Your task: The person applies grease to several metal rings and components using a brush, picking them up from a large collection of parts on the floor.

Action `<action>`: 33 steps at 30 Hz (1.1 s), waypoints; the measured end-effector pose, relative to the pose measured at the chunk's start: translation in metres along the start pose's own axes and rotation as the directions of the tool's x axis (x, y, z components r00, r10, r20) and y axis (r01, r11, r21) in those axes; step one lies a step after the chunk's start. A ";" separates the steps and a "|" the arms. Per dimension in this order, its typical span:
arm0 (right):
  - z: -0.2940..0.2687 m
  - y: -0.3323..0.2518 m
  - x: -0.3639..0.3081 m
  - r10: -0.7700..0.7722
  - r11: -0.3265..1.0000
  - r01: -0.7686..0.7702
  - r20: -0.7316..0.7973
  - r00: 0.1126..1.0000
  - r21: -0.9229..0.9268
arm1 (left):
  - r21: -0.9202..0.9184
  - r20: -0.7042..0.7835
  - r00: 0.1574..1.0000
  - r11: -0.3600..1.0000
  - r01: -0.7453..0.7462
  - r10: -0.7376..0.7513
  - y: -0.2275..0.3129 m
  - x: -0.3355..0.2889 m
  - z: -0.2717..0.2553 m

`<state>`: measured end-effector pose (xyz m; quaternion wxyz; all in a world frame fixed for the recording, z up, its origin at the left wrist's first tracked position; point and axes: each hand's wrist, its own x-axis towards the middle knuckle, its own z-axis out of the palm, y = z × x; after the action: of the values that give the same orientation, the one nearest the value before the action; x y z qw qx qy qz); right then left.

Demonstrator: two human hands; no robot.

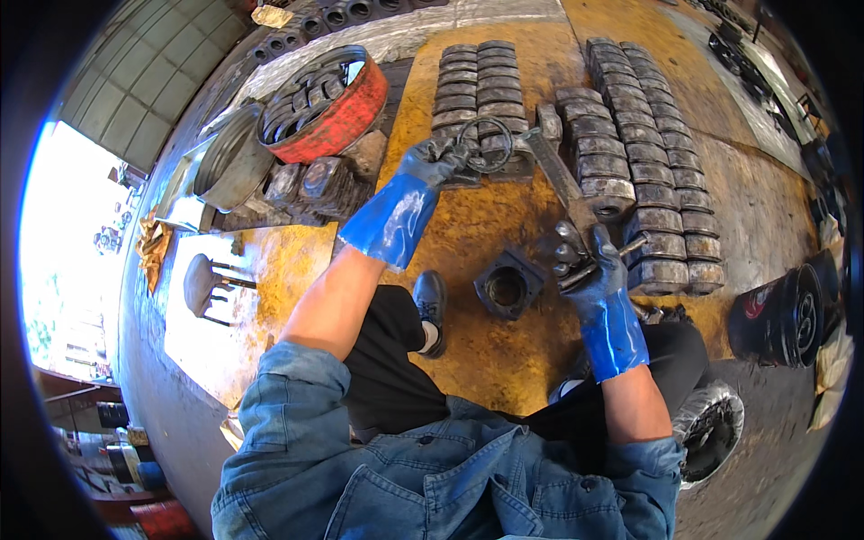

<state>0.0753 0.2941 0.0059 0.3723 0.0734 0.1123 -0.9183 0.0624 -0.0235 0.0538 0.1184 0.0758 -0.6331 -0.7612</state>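
Note:
My left hand (412, 189), in a blue coated glove, is closed on a thin dark metal ring (511, 144). That ring hangs over the near ends of two stacked rows of rusty cylindrical metal parts (457, 90). My right hand (594, 281), gloved alike, grips a flat worn metal bar (558, 175), which slants up and leftward to near the ring. A short rod (634, 245) sticks out on the right of that hand; I cannot tell what it belongs to. Between my feet on the floor sits a dark casting (533, 281) with a round bore.
More rows of metal parts (643, 153) stand to the right. A red round tub (346, 112) of curved parts stands far left, beside a grey drum (229, 157). A small stool (200, 283) is at left. A black bucket (760, 319) and a tyre-like ring (724, 409) lie right.

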 end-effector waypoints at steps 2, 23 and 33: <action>-0.002 0.006 0.003 0.005 1.000 -0.005 -0.016 1.000 -0.005 | -0.055 0.119 0.993 0.998 -0.020 0.026 -0.006 -0.001 0.005; 0.017 0.002 -0.018 -0.110 0.865 -0.003 -0.195 0.975 -0.502 | 0.473 0.017 0.996 0.877 -0.081 0.083 -0.021 0.026 -0.029; 0.016 0.009 -0.012 -0.097 0.871 -0.033 -0.237 0.967 -0.489 | 0.898 0.208 0.943 0.332 -0.289 0.259 0.014 -0.025 0.030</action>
<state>0.0891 0.2916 0.0223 0.3457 0.0921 0.3890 -0.8490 0.0794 0.0090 0.0725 0.1738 0.0107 -0.9519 -0.2522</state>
